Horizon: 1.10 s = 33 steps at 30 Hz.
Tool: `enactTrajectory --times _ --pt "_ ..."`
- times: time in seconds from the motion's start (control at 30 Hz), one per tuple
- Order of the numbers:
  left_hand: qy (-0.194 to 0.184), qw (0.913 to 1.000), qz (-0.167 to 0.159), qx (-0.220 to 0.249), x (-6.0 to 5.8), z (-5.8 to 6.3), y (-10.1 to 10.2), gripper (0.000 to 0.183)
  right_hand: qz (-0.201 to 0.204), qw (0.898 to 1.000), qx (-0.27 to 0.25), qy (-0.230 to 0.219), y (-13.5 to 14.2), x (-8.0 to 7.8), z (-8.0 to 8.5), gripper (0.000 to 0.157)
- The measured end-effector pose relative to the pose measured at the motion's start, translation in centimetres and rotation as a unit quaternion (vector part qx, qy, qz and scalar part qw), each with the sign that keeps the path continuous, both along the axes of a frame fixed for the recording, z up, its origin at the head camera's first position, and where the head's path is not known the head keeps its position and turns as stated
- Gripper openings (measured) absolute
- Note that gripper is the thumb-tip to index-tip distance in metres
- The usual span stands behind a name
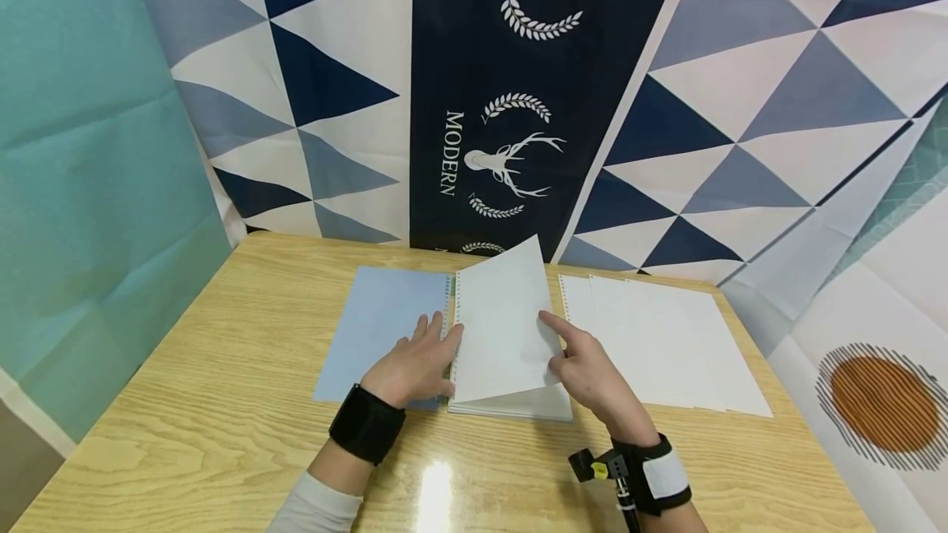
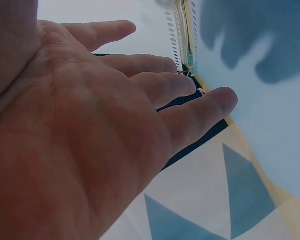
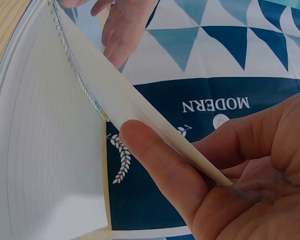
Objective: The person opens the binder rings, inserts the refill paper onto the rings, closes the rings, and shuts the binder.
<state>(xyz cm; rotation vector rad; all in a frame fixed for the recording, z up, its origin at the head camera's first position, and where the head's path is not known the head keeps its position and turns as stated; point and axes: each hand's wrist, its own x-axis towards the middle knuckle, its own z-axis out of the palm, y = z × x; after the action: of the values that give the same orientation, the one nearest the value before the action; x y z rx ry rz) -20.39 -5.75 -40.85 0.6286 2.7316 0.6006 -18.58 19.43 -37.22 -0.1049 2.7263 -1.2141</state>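
Observation:
An unbound-looking notebook lies spread on the table, its blue cover (image 1: 392, 311) on the left and its white page (image 1: 504, 319) lifted at an angle on the right. Perforated holes run along the page's left edge. My right hand (image 1: 592, 364) pinches this page by its right edge; in the right wrist view the paper runs between the thumb and fingers. Lined pages (image 3: 55, 135) show beneath it. My left hand (image 1: 418, 360) hovers over the cover beside the binding, fingers straight and spread, and its palm fills much of the left wrist view.
Several loose white sheets (image 1: 674, 344) with punched edges lie overlapped at the right of the wooden table (image 1: 222, 352). A patterned cloth (image 1: 333, 89) hangs behind the table's back edge. A small camera on a strap (image 1: 592, 463) sits at my right wrist.

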Motion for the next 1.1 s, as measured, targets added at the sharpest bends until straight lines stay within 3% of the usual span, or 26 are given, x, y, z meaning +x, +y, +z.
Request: enactTrajectory --times 1.0,1.1 --pt "0.003 0.9998 -0.003 -0.021 -0.07 -0.58 0.38 0.086 0.003 1.0 0.012 -0.007 0.1 -0.02 -0.09 0.069" --pt "0.007 0.9997 -0.006 -0.024 -0.09 -0.56 0.39 0.079 0.003 1.0 0.017 -0.006 0.09 -0.02 -0.05 0.069"
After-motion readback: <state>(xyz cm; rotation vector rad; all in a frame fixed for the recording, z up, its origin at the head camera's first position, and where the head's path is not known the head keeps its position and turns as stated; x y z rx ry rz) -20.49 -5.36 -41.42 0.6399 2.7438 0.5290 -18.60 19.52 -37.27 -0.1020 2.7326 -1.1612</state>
